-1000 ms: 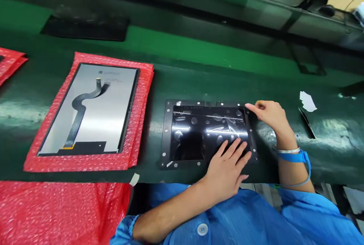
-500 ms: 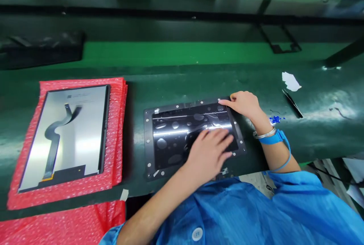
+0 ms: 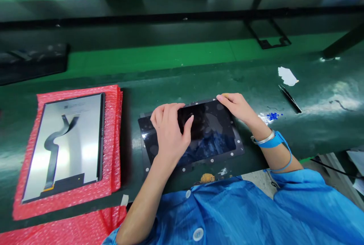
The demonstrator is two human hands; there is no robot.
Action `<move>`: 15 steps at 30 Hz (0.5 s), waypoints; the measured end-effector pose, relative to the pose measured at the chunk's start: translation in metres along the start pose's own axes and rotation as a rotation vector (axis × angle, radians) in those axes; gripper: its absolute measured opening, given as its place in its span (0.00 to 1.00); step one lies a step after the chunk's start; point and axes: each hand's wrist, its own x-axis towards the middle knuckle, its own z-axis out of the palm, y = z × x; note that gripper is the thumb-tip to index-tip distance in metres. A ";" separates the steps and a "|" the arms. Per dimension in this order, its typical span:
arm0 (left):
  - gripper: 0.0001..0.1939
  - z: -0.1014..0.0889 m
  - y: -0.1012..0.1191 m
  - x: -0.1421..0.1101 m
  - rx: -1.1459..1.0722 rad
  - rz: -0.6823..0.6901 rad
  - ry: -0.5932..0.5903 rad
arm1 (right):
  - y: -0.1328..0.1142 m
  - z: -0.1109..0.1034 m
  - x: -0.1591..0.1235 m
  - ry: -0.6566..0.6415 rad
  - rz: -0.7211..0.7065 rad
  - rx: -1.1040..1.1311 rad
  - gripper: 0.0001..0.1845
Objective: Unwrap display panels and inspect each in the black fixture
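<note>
So the black screen [image 3: 212, 133] is flat on the tabletop [image 3: 182, 80], right in front of the person, long side running left to right, with a dark dotted frame [image 3: 222, 157] showing around it. Left hand [image 3: 170, 133] is arched over the left half, fingers reaching toward the far edge, thumb spread well apart from them. Right hand [image 3: 237, 106] is at the far right corner, thumb on the edge, so that's the nearer one for the right end. Can't tell if its fingers are clamped on anything, they're curled out of sight. Left hand and wrist also cover some of the screen and frame, and I honestly can't make out if the screen sits in the frame or on top.
</note>
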 end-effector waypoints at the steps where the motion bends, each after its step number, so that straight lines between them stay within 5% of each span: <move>1: 0.12 -0.006 0.000 0.000 -0.039 0.007 0.006 | 0.001 0.001 -0.001 -0.034 -0.001 0.096 0.35; 5: 0.11 -0.028 -0.014 -0.002 -0.149 -0.075 0.047 | 0.002 0.008 -0.004 -0.021 0.050 0.355 0.39; 9: 0.16 -0.034 -0.043 -0.010 -0.437 -0.482 0.244 | 0.001 0.014 -0.007 0.010 0.063 0.433 0.39; 12: 0.20 -0.031 -0.057 -0.013 -0.788 -0.808 0.177 | -0.002 0.017 -0.008 0.015 0.070 0.470 0.38; 15: 0.23 -0.028 -0.064 -0.013 -0.925 -0.937 0.279 | -0.008 0.013 -0.009 0.011 0.061 0.493 0.37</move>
